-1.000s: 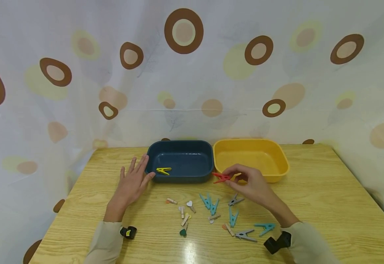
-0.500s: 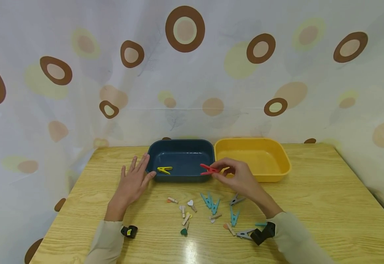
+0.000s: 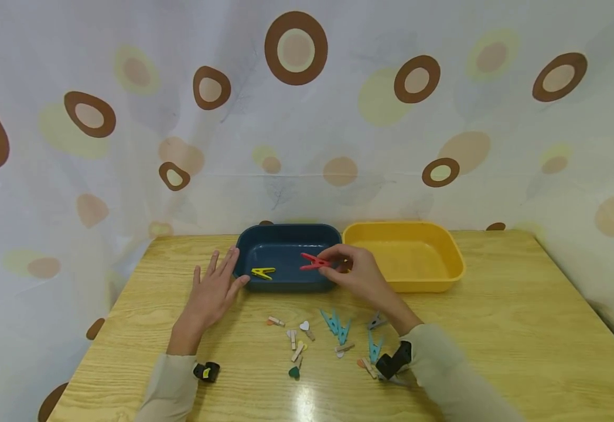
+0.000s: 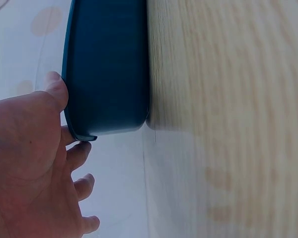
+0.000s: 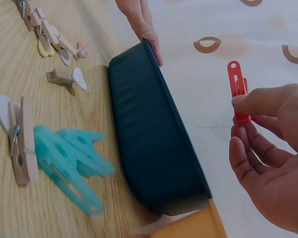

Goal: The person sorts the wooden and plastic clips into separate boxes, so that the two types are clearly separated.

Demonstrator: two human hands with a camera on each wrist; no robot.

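Between the thumb and fingers of my right hand (image 3: 357, 269) is a red clothespin (image 3: 313, 262), held over the right part of the dark blue tray (image 3: 291, 287). The right wrist view shows this red clothespin (image 5: 237, 91) pinched near its lower end, above the tray's rim. A yellow clothespin (image 3: 262, 272) lies inside the blue tray at its front left. My left hand (image 3: 209, 296) rests against the tray's left end with fingers extended; in the left wrist view its thumb (image 4: 57, 91) touches the rim.
A yellow tray (image 3: 457, 272) stands right beside the blue one. In front lie several teal clothespins (image 3: 343, 332), grey clothespins (image 3: 375, 320) and small wooden clothespins (image 3: 297, 350) with hearts. A patterned cloth (image 3: 307, 129) hangs behind the table.
My right hand has moved left with the red clothespin, from the front of the yellow tray to over the blue tray. The left hand has stayed in place.
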